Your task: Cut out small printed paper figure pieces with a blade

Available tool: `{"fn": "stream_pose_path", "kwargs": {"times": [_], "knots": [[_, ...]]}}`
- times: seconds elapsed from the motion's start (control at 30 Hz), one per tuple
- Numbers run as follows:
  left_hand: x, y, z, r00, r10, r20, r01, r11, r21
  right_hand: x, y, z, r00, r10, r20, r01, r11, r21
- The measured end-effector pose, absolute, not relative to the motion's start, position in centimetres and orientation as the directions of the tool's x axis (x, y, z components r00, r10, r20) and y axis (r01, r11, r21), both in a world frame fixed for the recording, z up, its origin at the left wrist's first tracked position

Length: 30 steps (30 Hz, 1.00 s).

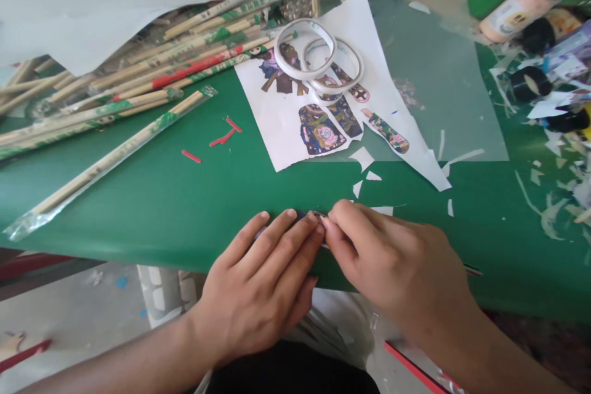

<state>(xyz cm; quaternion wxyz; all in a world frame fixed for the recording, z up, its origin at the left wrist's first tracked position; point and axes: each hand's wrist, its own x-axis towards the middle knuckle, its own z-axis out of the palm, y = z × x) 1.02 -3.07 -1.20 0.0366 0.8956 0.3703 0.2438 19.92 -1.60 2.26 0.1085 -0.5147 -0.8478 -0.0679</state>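
Note:
Near the front edge of the green table (161,197), my left hand (258,283) lies with its fingers stretched flat, pressing down on a small dark printed piece (314,215) that is mostly hidden under both hands. My right hand (392,265) meets it fingertip to fingertip and pinches the edge of that same piece. Beyond the hands lies a white paper sheet (286,135) with coloured printed figure parts. Two rolls of white tape (318,58) rest on it.
Several wrapped bamboo chopsticks (115,92) are piled at the left under a large white sheet (92,0). A clear plastic film (438,92) covers the right centre. Bottles and tape rolls (530,6) crowd the far right. Paper scraps (554,209) and red strips (221,138) litter the table.

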Motion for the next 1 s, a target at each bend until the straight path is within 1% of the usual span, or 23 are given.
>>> {"fn": "stream_pose_path", "kwargs": {"times": [0.23,0.47,1.0], "knots": [[1.0,-3.1,-1.3,0.609,0.671,0.423,0.648,-0.729,0.222,20.0,-1.8,2.6,-0.492,0.846,0.205,0.866,0.499,0.018],[1.2,-3.1,-1.4,0.589,0.674,0.446,0.658,-0.720,0.220,20.2,-2.0,2.3,-0.502,0.828,0.250,0.857,0.515,0.015],[1.1,-3.1,-1.4,0.599,0.674,0.432,0.657,-0.722,0.216,21.0,-2.4,2.4,-0.496,0.833,0.247,0.860,0.510,0.007]]}}
